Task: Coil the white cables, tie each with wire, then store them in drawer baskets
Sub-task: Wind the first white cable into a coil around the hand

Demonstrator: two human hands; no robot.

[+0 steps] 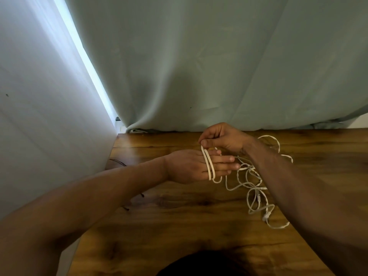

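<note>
My left hand (191, 166) is held flat above the wooden table (179, 226), fingers straight and pointing right. Two loops of a white cable (209, 166) are wound around those fingers. My right hand (221, 137) hovers just above and pinches the same cable at the top of the loops. The remaining white cables (256, 194) lie in a loose tangle on the table to the right, partly hidden by my right forearm. Small white connectors show in the tangle.
A grey-green curtain (199, 66) hangs along the table's far edge. A white wall (39, 116) borders the left side. Thin dark wires (119, 162) lie near the table's left edge under my left forearm.
</note>
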